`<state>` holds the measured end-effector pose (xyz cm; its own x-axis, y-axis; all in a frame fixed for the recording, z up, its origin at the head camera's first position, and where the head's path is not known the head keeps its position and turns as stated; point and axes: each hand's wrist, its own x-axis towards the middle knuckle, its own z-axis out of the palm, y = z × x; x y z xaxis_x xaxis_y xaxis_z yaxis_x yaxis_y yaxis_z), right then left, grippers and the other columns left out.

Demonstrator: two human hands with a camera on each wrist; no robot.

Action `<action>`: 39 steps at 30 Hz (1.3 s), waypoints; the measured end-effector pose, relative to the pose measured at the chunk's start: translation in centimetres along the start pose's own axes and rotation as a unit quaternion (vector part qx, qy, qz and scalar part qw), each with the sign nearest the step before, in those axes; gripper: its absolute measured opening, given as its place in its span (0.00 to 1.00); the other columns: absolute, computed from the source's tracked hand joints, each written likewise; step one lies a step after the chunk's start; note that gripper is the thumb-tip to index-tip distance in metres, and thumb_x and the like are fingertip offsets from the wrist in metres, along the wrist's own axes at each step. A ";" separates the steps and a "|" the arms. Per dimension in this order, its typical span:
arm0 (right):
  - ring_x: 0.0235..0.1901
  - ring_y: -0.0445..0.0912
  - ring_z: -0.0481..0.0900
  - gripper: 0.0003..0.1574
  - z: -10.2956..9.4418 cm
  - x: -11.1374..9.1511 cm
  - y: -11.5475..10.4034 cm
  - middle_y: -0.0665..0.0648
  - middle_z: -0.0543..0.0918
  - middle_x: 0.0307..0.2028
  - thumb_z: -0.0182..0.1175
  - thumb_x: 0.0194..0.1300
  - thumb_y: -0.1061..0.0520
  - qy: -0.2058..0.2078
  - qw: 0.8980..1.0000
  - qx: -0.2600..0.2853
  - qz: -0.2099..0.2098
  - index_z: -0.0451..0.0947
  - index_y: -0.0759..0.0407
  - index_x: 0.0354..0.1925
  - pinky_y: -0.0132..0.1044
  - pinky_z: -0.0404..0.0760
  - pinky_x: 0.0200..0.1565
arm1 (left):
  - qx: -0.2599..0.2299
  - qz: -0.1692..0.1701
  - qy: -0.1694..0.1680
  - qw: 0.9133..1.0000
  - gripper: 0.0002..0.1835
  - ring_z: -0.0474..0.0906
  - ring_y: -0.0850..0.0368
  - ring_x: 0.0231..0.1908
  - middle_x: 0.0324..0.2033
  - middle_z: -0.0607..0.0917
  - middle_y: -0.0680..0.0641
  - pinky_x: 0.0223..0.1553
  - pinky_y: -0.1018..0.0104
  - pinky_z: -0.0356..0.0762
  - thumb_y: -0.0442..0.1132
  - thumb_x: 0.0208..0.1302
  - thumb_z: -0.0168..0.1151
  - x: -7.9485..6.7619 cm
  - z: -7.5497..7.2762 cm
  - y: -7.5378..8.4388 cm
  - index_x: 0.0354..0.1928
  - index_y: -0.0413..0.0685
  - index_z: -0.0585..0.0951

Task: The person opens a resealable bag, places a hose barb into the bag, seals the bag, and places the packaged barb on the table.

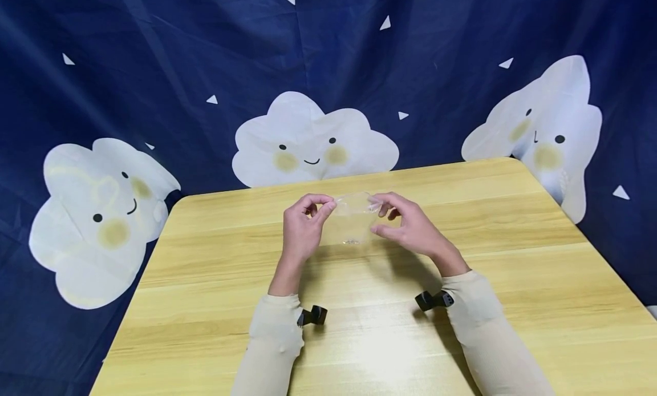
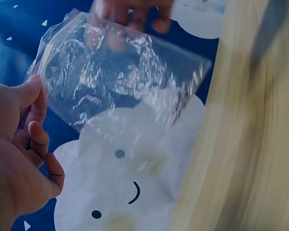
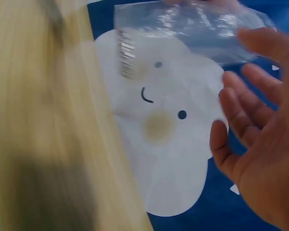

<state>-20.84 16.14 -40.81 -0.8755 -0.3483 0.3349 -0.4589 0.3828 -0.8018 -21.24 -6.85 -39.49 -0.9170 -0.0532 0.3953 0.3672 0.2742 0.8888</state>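
Observation:
A clear plastic bag (image 1: pixel 354 218) hangs above the table, its film wrinkled and glinting in the left wrist view. My left hand (image 1: pixel 304 222) pinches one edge of it between thumb and forefinger. The other fingers of that hand are loosely bent beside the bag. On the opposite side, my right hand (image 1: pixel 410 225) has its thumb and fingers spread apart. Its fingertips overlap the upper part of the bag; whether they touch it I cannot tell. In the right wrist view the bag (image 3: pixel 183 24) crosses the top, partly hidden by the right hand's fingers.
Beneath both hands lies a light wood table (image 1: pixel 205 304), with a bright glare near its front. A dark blue curtain (image 1: pixel 205 36) with white smiling clouds stands behind its far edge. Small black devices (image 1: pixel 314 315) are worn at both wrists.

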 end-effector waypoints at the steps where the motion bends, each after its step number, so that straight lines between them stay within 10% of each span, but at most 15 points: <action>1: 0.41 0.47 0.75 0.20 0.2 0.1 0.2 0.51 0.81 0.42 0.69 0.58 0.58 -0.009 1.000 -0.016 0.004 0.78 0.56 0.49 0.44 0.75 0.45 | -0.004 -0.008 0.001 1.000 0.10 0.65 0.58 0.25 0.28 0.83 0.45 0.29 0.72 0.61 0.41 0.56 0.71 0.0 0.0 0.1 0.36 0.42 0.86; 13: 0.32 0.39 0.80 0.04 0.6 -0.2 1.7 0.47 0.87 0.30 0.71 0.54 0.60 -0.011 0.992 -0.111 -0.060 0.87 0.55 0.32 0.33 0.79 0.35 | 0.028 0.057 0.010 0.998 0.10 0.68 0.58 0.26 0.35 0.88 0.46 0.28 0.73 0.64 0.44 0.56 0.69 0.2 -0.7 0.4 0.31 0.45 0.87; 19: 0.34 0.46 0.81 0.07 0.6 -0.1 1.7 0.49 0.86 0.30 0.72 0.53 0.55 -0.030 0.992 -0.122 -0.031 0.86 0.54 0.32 0.46 0.81 0.40 | 0.032 0.001 -0.012 0.999 0.10 0.68 0.58 0.28 0.35 0.87 0.48 0.30 0.71 0.65 0.46 0.56 0.69 0.1 -0.8 0.8 0.33 0.47 0.87; 27: 0.32 0.37 0.79 0.06 0.4 0.0 0.8 0.48 0.86 0.29 0.73 0.52 0.59 0.060 0.994 -0.057 -0.072 0.87 0.53 0.31 0.33 0.78 0.36 | 0.022 -0.020 0.005 1.000 0.11 0.67 0.57 0.28 0.32 0.86 0.46 0.30 0.71 0.64 0.46 0.57 0.69 -0.1 -0.9 1.3 0.33 0.45 0.86; 39: 0.31 0.40 0.77 0.07 -0.8 -0.2 0.6 0.45 0.85 0.32 0.69 0.58 0.55 0.077 0.995 0.037 0.052 0.86 0.55 0.36 0.29 0.75 0.36 | 0.016 0.012 0.009 1.000 0.10 0.66 0.58 0.26 0.28 0.84 0.45 0.29 0.71 0.63 0.44 0.58 0.69 -0.6 0.2 1.4 0.32 0.43 0.86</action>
<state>-21.11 17.10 -40.99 -0.9330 -0.1723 0.3161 -0.3576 0.3434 -0.8684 -20.21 -6.22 -38.59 -0.9051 -0.0632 0.4204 0.3833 0.3063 0.8713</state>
